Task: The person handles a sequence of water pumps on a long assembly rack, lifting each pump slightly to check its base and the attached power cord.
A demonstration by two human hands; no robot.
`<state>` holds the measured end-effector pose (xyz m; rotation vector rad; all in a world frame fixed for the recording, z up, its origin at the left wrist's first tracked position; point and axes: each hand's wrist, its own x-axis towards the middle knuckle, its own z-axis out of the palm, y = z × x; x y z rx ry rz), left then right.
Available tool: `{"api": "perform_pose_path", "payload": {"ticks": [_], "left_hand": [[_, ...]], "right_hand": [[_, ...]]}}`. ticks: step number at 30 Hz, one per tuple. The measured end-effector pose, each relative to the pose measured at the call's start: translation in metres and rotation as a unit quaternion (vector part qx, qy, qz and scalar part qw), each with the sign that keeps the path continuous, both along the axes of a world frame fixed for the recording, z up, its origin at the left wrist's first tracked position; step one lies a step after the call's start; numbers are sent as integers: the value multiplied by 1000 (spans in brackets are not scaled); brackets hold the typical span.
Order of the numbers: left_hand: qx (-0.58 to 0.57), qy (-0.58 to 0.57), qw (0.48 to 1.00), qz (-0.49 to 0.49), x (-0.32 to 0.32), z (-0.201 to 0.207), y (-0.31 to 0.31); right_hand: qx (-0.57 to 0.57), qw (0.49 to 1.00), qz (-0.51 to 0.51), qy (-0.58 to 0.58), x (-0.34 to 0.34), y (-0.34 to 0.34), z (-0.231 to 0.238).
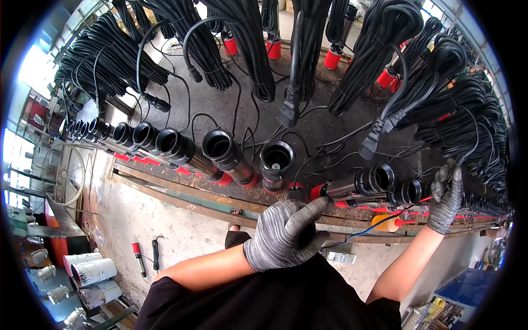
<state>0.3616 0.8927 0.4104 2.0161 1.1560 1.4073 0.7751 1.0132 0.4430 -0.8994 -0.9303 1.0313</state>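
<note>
My left hand [286,234], in a grey knitted glove, is curled in front of my chest around a dark cylinder [306,235] that is mostly hidden by the fingers. Just beyond it, an open-topped black and metal pump tube [277,159] stands on the bench edge. Another pump tube [352,186] with a red end leans over to the right. My right hand [446,198], gloved alike, is raised at the right with its fingers stretched out. It is beside the row of tubes and the coiled black cables [467,110]; whether it touches a cable cannot be made out.
More tubes line the edge of the dark bench [220,107], with bundled cables and plugs [290,113] above. An orange bottle [386,223] with a red nozzle is near a blue cord [366,234]. White buckets [94,273], a fan [69,173] and a loose tube [138,258] are at left.
</note>
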Motion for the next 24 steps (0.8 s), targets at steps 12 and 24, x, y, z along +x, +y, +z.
{"api": "perform_pose_path", "payload": {"ticks": [12,24], "left_hand": [[-10,9,1000,8,3,5,1],[-1,94,994,61,18,6,8]], "right_hand": [[-4,999,-22,-24,-8,-2,6],[40,999,-26,2,-25,-8,15]]}}
